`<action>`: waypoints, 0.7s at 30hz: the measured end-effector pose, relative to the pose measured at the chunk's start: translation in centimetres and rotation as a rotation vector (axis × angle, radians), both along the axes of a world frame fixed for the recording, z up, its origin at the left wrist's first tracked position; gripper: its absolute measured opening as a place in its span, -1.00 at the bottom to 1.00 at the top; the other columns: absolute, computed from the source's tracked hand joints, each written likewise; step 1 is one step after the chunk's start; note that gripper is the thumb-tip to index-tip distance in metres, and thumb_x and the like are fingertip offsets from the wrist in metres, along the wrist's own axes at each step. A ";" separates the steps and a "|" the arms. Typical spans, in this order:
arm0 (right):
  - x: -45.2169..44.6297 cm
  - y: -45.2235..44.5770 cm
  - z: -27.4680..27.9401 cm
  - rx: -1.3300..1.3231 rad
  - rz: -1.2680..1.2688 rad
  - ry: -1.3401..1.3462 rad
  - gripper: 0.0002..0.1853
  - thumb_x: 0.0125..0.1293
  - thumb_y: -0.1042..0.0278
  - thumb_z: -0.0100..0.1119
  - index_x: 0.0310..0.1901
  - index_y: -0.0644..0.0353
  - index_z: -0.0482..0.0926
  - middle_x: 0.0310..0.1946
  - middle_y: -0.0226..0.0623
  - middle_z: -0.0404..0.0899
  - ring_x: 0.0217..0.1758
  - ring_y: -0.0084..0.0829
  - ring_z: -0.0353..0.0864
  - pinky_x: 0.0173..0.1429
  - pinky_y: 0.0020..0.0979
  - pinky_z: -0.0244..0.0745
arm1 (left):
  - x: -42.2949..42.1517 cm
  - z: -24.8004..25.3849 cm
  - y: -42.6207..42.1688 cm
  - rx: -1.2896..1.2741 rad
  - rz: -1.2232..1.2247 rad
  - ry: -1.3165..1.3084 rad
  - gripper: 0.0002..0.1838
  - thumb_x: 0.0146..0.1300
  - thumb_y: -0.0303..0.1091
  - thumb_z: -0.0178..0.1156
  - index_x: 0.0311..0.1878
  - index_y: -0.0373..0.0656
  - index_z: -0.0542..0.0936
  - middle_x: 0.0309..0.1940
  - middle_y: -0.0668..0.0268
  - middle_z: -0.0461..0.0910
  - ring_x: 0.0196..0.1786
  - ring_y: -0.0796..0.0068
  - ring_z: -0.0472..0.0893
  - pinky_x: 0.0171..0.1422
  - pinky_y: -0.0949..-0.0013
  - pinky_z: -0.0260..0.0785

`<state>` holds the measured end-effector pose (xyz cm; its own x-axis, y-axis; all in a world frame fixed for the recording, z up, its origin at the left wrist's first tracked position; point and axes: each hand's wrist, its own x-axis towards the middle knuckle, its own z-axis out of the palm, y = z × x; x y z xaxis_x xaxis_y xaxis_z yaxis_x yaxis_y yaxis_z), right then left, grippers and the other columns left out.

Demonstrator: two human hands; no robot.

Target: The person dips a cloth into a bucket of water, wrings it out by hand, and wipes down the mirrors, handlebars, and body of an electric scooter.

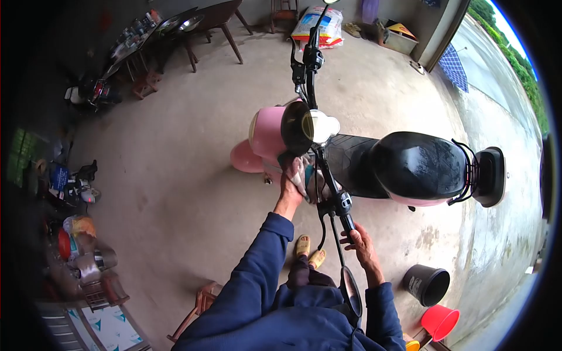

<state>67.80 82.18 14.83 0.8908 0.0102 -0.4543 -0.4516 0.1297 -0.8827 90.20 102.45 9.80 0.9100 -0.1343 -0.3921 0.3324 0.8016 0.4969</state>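
Note:
A pink scooter (pixel 271 130) with a black seat (pixel 420 165) stands before me on the concrete floor. My left hand (pixel 290 186) holds a crumpled, multicoloured cloth (pixel 298 173) against the scooter's front, just below the headlamp housing. Part of the cloth lies behind the handlebar and cables. My right hand (pixel 364 247) is closed round the outer end of the near handlebar grip (pixel 347 224), beside the brake lever (pixel 323 228). A mirror (pixel 351 291) on a long stem hangs in front of my body.
A black bucket (pixel 427 285) and a red bucket (pixel 440 323) stand at the lower right. Wooden stools, a dark table (pixel 213 16) and a filled sack (pixel 319 26) are along the far wall. Household clutter lines the left side. An umbrella (pixel 453 67) lies by the doorway.

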 end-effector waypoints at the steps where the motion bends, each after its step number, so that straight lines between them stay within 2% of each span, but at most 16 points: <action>1: -0.3 -0.1 -0.1 0.001 -0.008 0.006 -0.29 0.47 -0.22 0.07 0.39 0.22 0.35 -0.04 -0.25 0.64 -0.07 -0.39 0.69 -0.06 -0.39 0.54 | 0.0 -0.6 0.3 -0.087 0.058 -0.038 -0.55 0.47 0.02 0.08 0.26 -0.04 0.48 0.10 0.41 0.60 0.17 0.44 0.58 0.33 0.34 0.42; 2: -0.3 0.0 -0.2 -0.002 -0.012 0.002 -0.29 0.47 -0.22 0.07 0.39 0.23 0.35 -0.04 -0.25 0.64 -0.07 -0.39 0.69 -0.06 -0.40 0.54 | 0.1 -1.4 0.9 -0.073 0.126 -0.047 -0.58 0.48 -0.06 0.06 0.27 -0.06 0.47 0.16 0.37 0.57 0.23 0.38 0.55 0.41 0.27 0.37; 3: -0.1 0.1 -0.3 -0.003 -0.016 -0.005 -0.28 0.47 -0.22 0.06 0.39 0.23 0.35 -0.04 -0.25 0.64 -0.07 -0.39 0.70 -0.06 -0.40 0.54 | -0.5 1.2 1.0 -0.029 0.224 -0.050 -0.57 0.48 -0.11 0.04 0.30 -0.08 0.45 0.21 0.33 0.55 0.28 0.34 0.52 0.45 0.22 0.34; 8: -0.3 0.3 -0.1 0.007 -0.051 0.005 -0.33 0.50 -0.15 0.05 0.39 0.24 0.35 -0.02 -0.24 0.65 -0.07 -0.37 0.70 -0.05 -0.39 0.55 | -0.3 1.0 5.7 0.215 0.358 -0.168 -0.49 0.49 -0.06 0.00 0.38 -0.11 0.38 0.27 0.26 0.52 0.32 0.28 0.50 0.46 0.11 0.33; 9: -0.2 0.2 -0.1 0.027 -0.044 0.007 -0.33 0.51 -0.14 0.05 0.40 0.24 0.34 -0.02 -0.23 0.65 -0.06 -0.37 0.70 -0.04 -0.38 0.56 | -0.5 1.6 6.2 0.286 0.370 -0.176 -0.50 0.45 -0.10 0.08 0.35 -0.12 0.42 0.28 0.25 0.50 0.33 0.26 0.49 0.46 0.13 0.32; 11: -0.1 0.1 -0.3 0.049 -0.038 0.009 -0.34 0.51 -0.13 0.05 0.40 0.24 0.33 -0.01 -0.22 0.65 -0.05 -0.37 0.70 -0.04 -0.38 0.56 | -0.7 0.3 5.7 0.601 0.348 -0.287 -0.51 0.40 -0.17 0.19 0.31 -0.17 0.45 0.27 0.20 0.51 0.31 0.25 0.50 0.38 0.14 0.36; 13: -0.2 -0.1 -0.6 0.071 -0.016 0.005 -0.34 0.52 -0.11 0.04 0.42 0.24 0.31 0.00 -0.21 0.65 -0.03 -0.38 0.69 -0.02 -0.38 0.56 | -0.8 -0.4 5.7 1.291 0.034 -0.488 -0.50 0.36 -0.24 0.23 0.29 -0.23 0.43 0.22 0.09 0.52 0.20 0.11 0.55 0.34 0.10 0.32; 14: -0.2 -0.2 -0.7 0.070 -0.015 0.009 -0.34 0.52 -0.11 0.04 0.42 0.24 0.31 0.00 -0.21 0.65 -0.03 -0.38 0.69 -0.02 -0.38 0.56 | -0.7 -1.1 4.2 1.649 0.206 -0.762 -0.52 0.35 -0.20 0.25 0.22 -0.28 0.46 0.10 -0.02 0.55 0.11 -0.09 0.54 0.33 0.03 0.25; 15: -0.1 -0.3 -0.6 0.059 -0.003 0.012 -0.34 0.52 -0.11 0.04 0.42 0.24 0.30 0.01 -0.21 0.65 -0.03 -0.38 0.69 -0.02 -0.38 0.56 | -0.4 -1.5 3.5 1.731 0.214 -0.789 -0.62 0.32 -0.19 0.26 0.07 -0.26 0.57 -0.03 -0.06 0.59 0.10 -0.16 0.51 0.36 -0.01 0.20; 17: -0.2 -0.4 -0.3 0.048 0.012 0.020 -0.34 0.52 -0.11 0.03 0.42 0.24 0.30 0.02 -0.20 0.65 -0.03 -0.38 0.69 -0.02 -0.38 0.56 | -0.2 -2.0 3.4 2.100 0.043 -0.818 -0.70 0.26 -0.21 0.29 -0.08 -0.24 0.65 -0.14 0.02 0.63 0.10 -0.11 0.50 0.28 -0.03 0.27; 18: -0.2 -0.3 -0.1 0.053 0.009 0.026 -0.28 0.47 -0.21 0.05 0.41 0.23 0.31 0.01 -0.21 0.64 -0.03 -0.38 0.68 -0.02 -0.38 0.54 | -0.4 -1.5 3.6 2.104 0.042 -0.805 -0.70 0.26 -0.21 0.29 -0.08 -0.24 0.65 -0.14 0.02 0.63 0.10 -0.11 0.50 0.28 -0.03 0.27; 19: 0.0 -0.2 0.0 0.058 0.004 0.026 -0.21 0.42 -0.31 0.07 0.40 0.21 0.31 0.01 -0.21 0.64 -0.03 -0.37 0.67 -0.01 -0.38 0.53 | -0.3 -0.9 3.8 2.116 0.077 -0.935 -0.72 0.22 -0.22 0.30 -0.12 -0.22 0.66 -0.15 0.07 0.64 0.09 -0.06 0.51 0.24 -0.03 0.30; 20: 0.2 -0.1 0.0 0.059 0.007 0.024 -0.21 0.42 -0.31 0.07 0.40 0.21 0.31 0.01 -0.21 0.64 -0.03 -0.37 0.67 -0.01 -0.38 0.53 | 0.0 -0.3 3.9 2.120 0.110 -1.072 -0.75 0.18 -0.23 0.31 -0.16 -0.19 0.66 -0.17 0.11 0.65 0.07 -0.02 0.52 0.20 -0.03 0.32; 21: 0.2 -0.1 0.1 0.049 0.010 0.026 -0.22 0.42 -0.31 0.07 0.40 0.21 0.32 0.01 -0.21 0.64 -0.02 -0.37 0.67 -0.01 -0.38 0.53 | 0.1 -0.5 4.2 2.119 0.107 -1.070 -0.75 0.18 -0.23 0.31 -0.16 -0.19 0.66 -0.17 0.11 0.65 0.07 -0.02 0.52 0.20 -0.03 0.32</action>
